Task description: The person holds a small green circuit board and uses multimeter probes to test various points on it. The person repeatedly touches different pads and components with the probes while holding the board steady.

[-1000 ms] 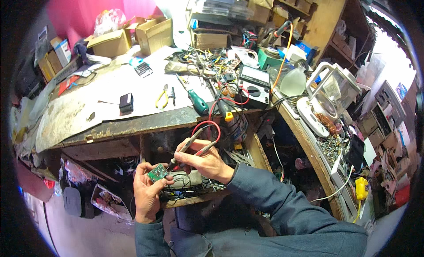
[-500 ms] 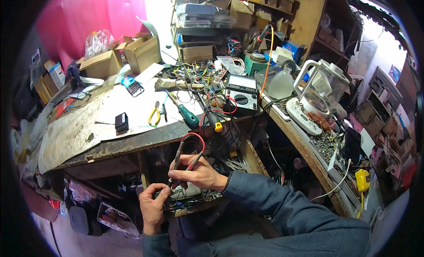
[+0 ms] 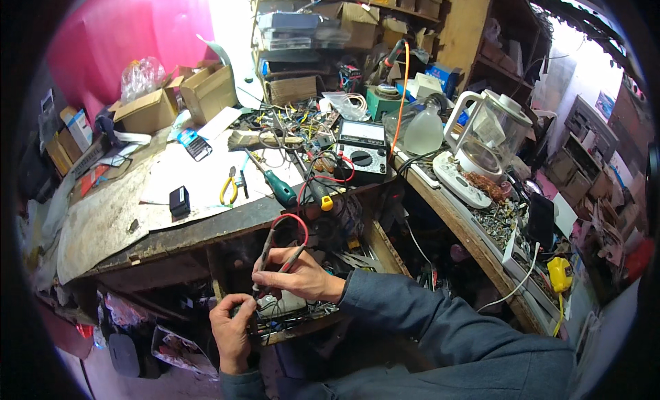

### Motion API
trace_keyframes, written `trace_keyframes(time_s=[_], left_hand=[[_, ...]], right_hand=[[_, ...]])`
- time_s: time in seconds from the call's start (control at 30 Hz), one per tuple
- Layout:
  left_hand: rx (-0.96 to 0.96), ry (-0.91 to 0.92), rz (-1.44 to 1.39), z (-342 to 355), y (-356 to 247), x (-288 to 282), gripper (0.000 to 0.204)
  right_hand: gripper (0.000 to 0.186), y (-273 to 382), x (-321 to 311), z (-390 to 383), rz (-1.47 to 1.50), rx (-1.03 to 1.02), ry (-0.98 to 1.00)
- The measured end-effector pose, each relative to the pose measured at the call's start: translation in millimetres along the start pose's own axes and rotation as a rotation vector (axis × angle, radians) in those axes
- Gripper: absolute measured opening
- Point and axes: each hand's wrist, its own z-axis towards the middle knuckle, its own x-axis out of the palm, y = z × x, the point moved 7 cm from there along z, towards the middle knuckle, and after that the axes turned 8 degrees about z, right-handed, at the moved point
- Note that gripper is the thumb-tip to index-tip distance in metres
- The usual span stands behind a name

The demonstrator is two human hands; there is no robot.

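Observation:
My left hand [image 3: 230, 331] is closed on a small circuit board [image 3: 249, 308], which is mostly hidden behind the fingers and thumb. My right hand [image 3: 299, 278] grips two test probes [image 3: 265, 252], their tips pointing down at the board beside my left thumb; the exact contact is too small to tell. Their looping red and black leads [image 3: 302, 221] rise toward the analog multimeter [image 3: 361, 157] on the cluttered bench [image 3: 117, 238]. Below both hands an open drawer [image 3: 381, 249] holds tools and cables.
A screwdriver [image 3: 280, 191], yellow pliers [image 3: 228, 188] and a small black box [image 3: 179, 201] lie on the paper. Cardboard boxes [image 3: 206, 94] and heaped parts stand behind. At right are a glass kettle [image 3: 502, 132], a glass bottle [image 3: 423, 132] and a yellow plug [image 3: 560, 273].
Over the last second both hands have moved lower in the view, and the green board has turned from face-up to mostly hidden behind my left fingers. The probes are more upright.

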Motion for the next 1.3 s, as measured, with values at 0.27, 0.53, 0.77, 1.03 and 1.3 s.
trace_keyframes(time_s=[0.27,0.53,0.77,1.03,1.3], left_hand=[[0.056,0.002,-0.050,9.0,17.2,-3.9,0.052],[-0.035,0.032,-0.186,8.4,12.9,3.4,0.042],[-0.010,0.005,-0.127,8.7,18.1,0.9,0.044],[0.025,-0.017,-0.111,7.1,15.4,-0.1,0.042],[0.038,0.017,-0.125,7.4,18.3,-0.2,0.042]], right_hand=[[0.011,5.6,-10.5,-4.9,-0.046,-0.039,-0.174],[0.017,-0.8,-17.4,0.7,-0.086,-0.099,-0.224],[0.017,-8.8,-18.4,1.0,0.017,0.047,-0.292],[0.020,-27.4,-22.4,2.6,0.111,0.136,-0.328],[0.019,-30.2,-20.5,4.3,0.119,0.129,-0.291]])
